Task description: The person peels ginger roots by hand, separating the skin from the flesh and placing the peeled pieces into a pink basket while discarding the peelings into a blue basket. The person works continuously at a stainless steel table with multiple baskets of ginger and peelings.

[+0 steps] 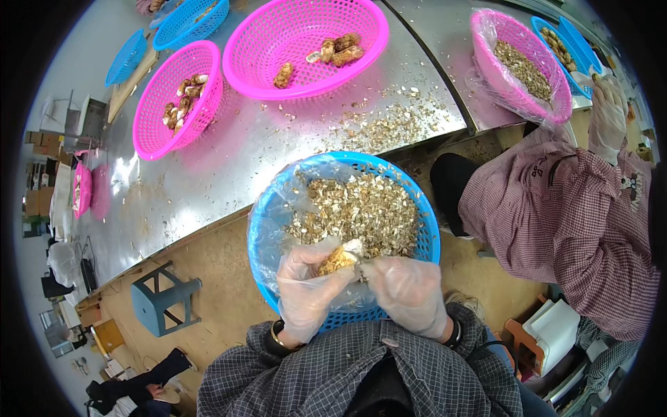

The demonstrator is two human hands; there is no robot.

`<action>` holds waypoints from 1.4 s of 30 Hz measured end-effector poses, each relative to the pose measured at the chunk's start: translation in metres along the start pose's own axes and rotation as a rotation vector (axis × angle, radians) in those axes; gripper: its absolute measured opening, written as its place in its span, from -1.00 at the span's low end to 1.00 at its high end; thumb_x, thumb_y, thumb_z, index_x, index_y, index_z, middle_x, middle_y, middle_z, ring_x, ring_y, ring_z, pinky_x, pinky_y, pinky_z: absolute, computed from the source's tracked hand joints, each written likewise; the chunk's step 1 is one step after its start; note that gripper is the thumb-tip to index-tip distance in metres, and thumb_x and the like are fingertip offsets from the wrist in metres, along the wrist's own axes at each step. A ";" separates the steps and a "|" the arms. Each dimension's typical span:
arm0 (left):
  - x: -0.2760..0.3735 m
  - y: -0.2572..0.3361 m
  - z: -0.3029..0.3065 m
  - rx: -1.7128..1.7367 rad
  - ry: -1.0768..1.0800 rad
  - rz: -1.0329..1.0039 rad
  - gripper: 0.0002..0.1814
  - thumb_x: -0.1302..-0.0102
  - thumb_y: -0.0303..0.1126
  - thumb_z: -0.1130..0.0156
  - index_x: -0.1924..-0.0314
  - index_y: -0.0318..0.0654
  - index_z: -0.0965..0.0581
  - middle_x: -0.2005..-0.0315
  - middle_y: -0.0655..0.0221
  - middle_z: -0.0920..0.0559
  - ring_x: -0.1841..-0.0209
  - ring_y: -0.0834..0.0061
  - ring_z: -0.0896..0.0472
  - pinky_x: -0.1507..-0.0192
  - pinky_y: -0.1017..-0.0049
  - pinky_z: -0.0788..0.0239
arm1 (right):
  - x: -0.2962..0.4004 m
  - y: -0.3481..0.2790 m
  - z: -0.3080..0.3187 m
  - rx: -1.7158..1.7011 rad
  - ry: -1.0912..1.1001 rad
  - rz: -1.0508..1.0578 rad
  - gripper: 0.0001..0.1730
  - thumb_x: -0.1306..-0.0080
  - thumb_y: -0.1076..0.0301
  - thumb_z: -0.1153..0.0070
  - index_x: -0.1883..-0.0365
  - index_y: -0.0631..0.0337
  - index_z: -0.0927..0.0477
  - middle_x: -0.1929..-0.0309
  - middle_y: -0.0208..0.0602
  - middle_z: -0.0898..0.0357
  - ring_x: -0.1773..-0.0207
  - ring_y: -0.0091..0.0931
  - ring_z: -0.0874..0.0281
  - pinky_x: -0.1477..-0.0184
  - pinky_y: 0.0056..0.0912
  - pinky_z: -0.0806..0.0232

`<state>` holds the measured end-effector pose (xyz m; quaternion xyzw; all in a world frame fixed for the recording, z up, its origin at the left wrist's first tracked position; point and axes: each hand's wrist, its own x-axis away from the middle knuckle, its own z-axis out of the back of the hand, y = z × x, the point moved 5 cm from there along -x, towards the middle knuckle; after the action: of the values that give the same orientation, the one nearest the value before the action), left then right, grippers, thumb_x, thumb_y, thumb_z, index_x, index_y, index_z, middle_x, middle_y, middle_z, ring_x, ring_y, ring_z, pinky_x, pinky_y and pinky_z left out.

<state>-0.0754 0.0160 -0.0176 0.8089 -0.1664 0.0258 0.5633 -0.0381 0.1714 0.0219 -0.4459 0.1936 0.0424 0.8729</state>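
Note:
In a clear plastic glove, my left hand grips a brown and white mushroom above the near part of a blue plastic basket. My right hand, also gloved, is right beside the mushroom with its fingertips drawn together; whether they hold a small tool or a scrap cannot be told. Clear plastic film lines the basket. Brown and white shavings lie heaped on the film below both hands.
Pink baskets with mushrooms stand on the metal table, among scattered shavings. At right, a person in a checked smock sits near a film-lined pink basket. A blue stool is at lower left.

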 end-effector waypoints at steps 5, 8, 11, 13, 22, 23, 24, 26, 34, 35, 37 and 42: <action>0.001 0.002 0.001 0.063 0.032 0.106 -0.68 -0.13 -0.74 -0.30 0.11 -0.38 -0.48 0.04 0.11 -0.59 0.02 0.41 -0.61 -0.03 0.39 -0.50 | 0.005 0.029 -0.003 0.018 -0.024 -0.200 -0.90 -0.19 0.47 -0.28 0.42 0.22 -0.58 0.59 -0.27 -0.51 0.60 -0.40 -0.51 0.58 -0.38 -0.33; 0.004 -0.002 0.000 0.049 0.049 0.112 -0.68 -0.14 -0.74 -0.30 0.11 -0.38 -0.48 0.04 0.11 -0.59 0.03 0.41 -0.61 -0.03 0.40 -0.50 | 0.002 -0.005 -0.005 0.069 0.062 0.081 -0.89 -0.19 0.47 -0.28 0.41 0.17 -0.55 0.65 -0.34 -0.40 0.65 -0.46 -0.44 0.65 -0.41 -0.28; 0.003 0.001 0.001 -0.003 0.046 0.076 -0.66 -0.13 -0.74 -0.31 0.10 -0.37 -0.48 0.04 0.12 -0.60 0.05 0.42 -0.61 -0.02 0.39 -0.51 | 0.000 0.020 -0.005 0.162 -0.043 -0.046 -0.87 -0.17 0.47 -0.30 0.41 0.16 -0.55 0.64 -0.34 -0.42 0.64 -0.46 -0.45 0.64 -0.41 -0.29; 0.001 0.002 0.001 -0.065 0.012 -0.005 -0.63 -0.11 -0.76 -0.32 0.08 -0.36 -0.49 0.05 0.12 -0.60 0.05 0.42 -0.62 -0.01 0.39 -0.52 | -0.001 0.023 -0.001 0.061 -0.017 -0.165 -0.87 -0.18 0.45 -0.28 0.42 0.16 -0.53 0.61 -0.33 -0.44 0.62 -0.46 -0.46 0.61 -0.42 -0.30; 0.003 0.009 -0.003 -0.179 -0.035 -0.133 -0.57 -0.06 -0.79 -0.36 0.06 -0.38 -0.49 0.06 0.06 -0.61 0.01 0.34 -0.63 -0.04 0.37 -0.52 | -0.004 0.003 -0.003 0.040 -0.017 -0.046 -0.84 -0.25 0.42 -0.23 0.46 0.18 -0.50 0.62 -0.30 -0.44 0.65 -0.41 -0.43 0.63 -0.40 -0.25; 0.004 0.007 -0.002 -0.201 -0.035 -0.140 -0.57 -0.06 -0.79 -0.36 0.06 -0.39 -0.49 0.05 0.06 -0.61 0.00 0.34 -0.62 -0.04 0.37 -0.52 | -0.003 -0.005 -0.002 -0.022 0.034 0.040 -0.85 -0.27 0.43 -0.21 0.46 0.18 -0.50 0.62 -0.28 -0.43 0.66 -0.40 -0.43 0.64 -0.39 -0.24; 0.003 0.006 0.000 -0.221 -0.035 -0.157 -0.57 -0.06 -0.79 -0.36 0.06 -0.39 -0.49 0.05 0.06 -0.61 -0.01 0.34 -0.62 -0.03 0.38 -0.53 | -0.003 0.002 -0.004 -0.084 -0.024 -0.071 -0.85 -0.28 0.42 -0.20 0.46 0.19 -0.50 0.63 -0.27 -0.43 0.65 -0.38 -0.45 0.64 -0.37 -0.24; 0.004 0.009 -0.001 -0.244 -0.045 -0.194 -0.58 -0.06 -0.79 -0.35 0.06 -0.39 -0.49 0.06 0.06 -0.61 -0.01 0.34 -0.62 -0.03 0.38 -0.53 | 0.001 0.030 -0.004 -0.021 -0.099 -0.231 -0.84 -0.25 0.41 -0.24 0.46 0.19 -0.51 0.62 -0.27 -0.46 0.64 -0.37 -0.46 0.62 -0.38 -0.28; 0.002 0.003 -0.002 0.167 0.048 0.140 -0.66 -0.17 -0.76 -0.23 0.05 -0.38 -0.46 0.09 0.13 -0.61 0.10 0.38 -0.64 0.02 0.35 -0.53 | 0.000 0.017 -0.003 -0.171 -0.048 -0.212 -0.81 -0.29 0.43 -0.20 0.51 0.21 -0.50 0.65 -0.23 -0.43 0.67 -0.42 -0.43 0.63 -0.41 -0.26; 0.000 0.004 -0.003 0.155 0.046 0.198 -0.70 -0.21 -0.73 -0.21 0.06 -0.37 -0.46 0.08 0.14 -0.61 0.12 0.40 -0.64 0.04 0.36 -0.53 | 0.000 0.021 0.000 -0.157 -0.046 -0.221 -0.80 -0.28 0.43 -0.21 0.52 0.21 -0.50 0.65 -0.23 -0.42 0.67 -0.44 -0.43 0.64 -0.41 -0.26; 0.000 0.000 -0.003 0.125 0.042 0.329 -0.77 -0.27 -0.68 -0.16 0.08 -0.36 -0.45 0.08 0.16 -0.60 0.15 0.43 -0.63 0.09 0.39 -0.52 | 0.002 0.018 -0.001 -0.125 -0.046 -0.191 -0.82 -0.28 0.43 -0.21 0.51 0.21 -0.51 0.64 -0.24 -0.43 0.67 -0.45 -0.43 0.64 -0.41 -0.25; 0.005 -0.002 -0.003 0.221 0.038 0.388 -0.80 -0.30 -0.60 -0.13 0.08 -0.33 -0.43 0.05 0.21 -0.59 0.19 0.49 -0.60 0.13 0.45 -0.50 | 0.004 0.029 -0.005 -0.047 -0.014 -0.221 -0.94 -0.24 0.44 -0.23 0.40 0.19 -0.60 0.56 -0.29 -0.50 0.63 -0.43 -0.47 0.62 -0.43 -0.29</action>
<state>-0.0700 0.0187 -0.0169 0.8181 -0.3043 0.1669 0.4585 -0.0436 0.1847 -0.0045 -0.4845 0.1361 -0.0464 0.8629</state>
